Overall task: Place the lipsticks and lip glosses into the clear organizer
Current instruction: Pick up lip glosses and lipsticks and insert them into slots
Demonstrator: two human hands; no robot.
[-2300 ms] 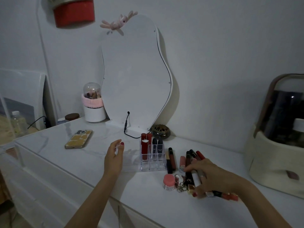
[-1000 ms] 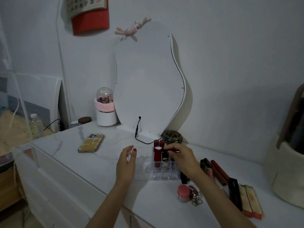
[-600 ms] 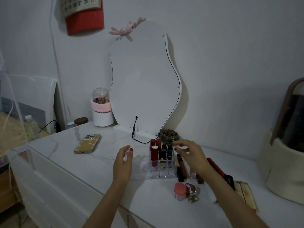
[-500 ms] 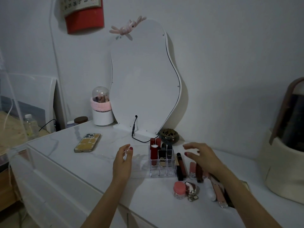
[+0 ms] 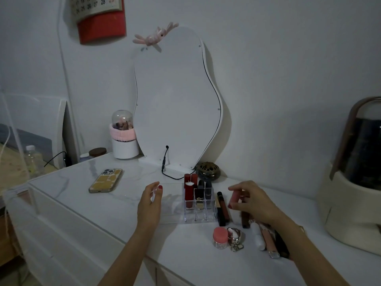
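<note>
The fingers (image 5: 237, 207) of the right hand (image 5: 254, 203) were curled and pinched a pink lip gloss tube (image 5: 234, 197), which was held a little above the tabletop (image 5: 123, 215), to the right of the center of the frame. The left hand (image 5: 148, 203) stood on its edge at the left end of the clear organizer (image 5: 191, 213), with its fingers (image 5: 155, 190) lightly bent and its thumb touching the transparent wall; I could not tell if it really clamped the wall. The organizer stood in the lower center of the frame, and its right compartments already held several lipsticks upright: a tall red lipstick (image 5: 189, 193) in the left of the filled columns, and a black lipstick (image 5: 199, 196) and another dark one beside it. Just beside the right wall of the organizer a dark lip gloss (image 5: 222, 207) lay on the tabletop. Under the right wrist, more tubes lay close together, among them a white tube (image 5: 257, 237) and a pale pink gloss (image 5: 269, 241). A small pink jar (image 5: 220, 237) and a silver keyring (image 5: 236, 238) sat in front of the organizer. Farther to the left lay a phone (image 5: 105, 180), and behind the organizer, in the upper center, stood a curved mirror (image 5: 175, 100).
</note>
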